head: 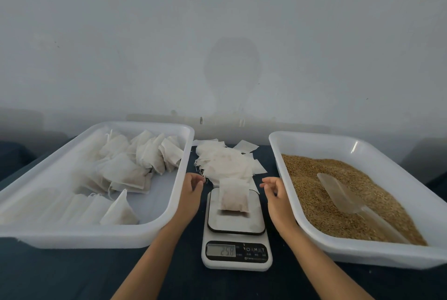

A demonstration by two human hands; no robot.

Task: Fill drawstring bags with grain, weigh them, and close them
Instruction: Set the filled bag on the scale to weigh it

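Both hands are held off the bag, one on each side of it: the left hand (192,184) and the right hand (274,187) are seen with fingers loosely curled, and nothing is gripped by either. A thread near the left fingertips may be brushed, but this cannot be told.

The filled drawstring bag (234,194) is stood upright on the platform of the scale (235,221), its lower part darkened by grain, its mouth apparently not yet drawn shut. A reading is shown on the display (221,250); it looks like 258, though the digits are faint.

The bag is judged to be light and soft, of thin, limp, slightly see-through fabric, so its shape will be given by the grain alone and it is likely to slump or spill if tipped. It would best be taken at the empty upper part, just under the mouth, or by the drawstrings, and kept upright.

Just behind the scale a loose heap of empty bags (225,163) is laid on the dark table. To the left, finished bags (135,166) are gathered in a white tray (169,205). To the right, grain (309,178) is held in a second tray (280,152), with a clear scoop (341,194) resting on it.
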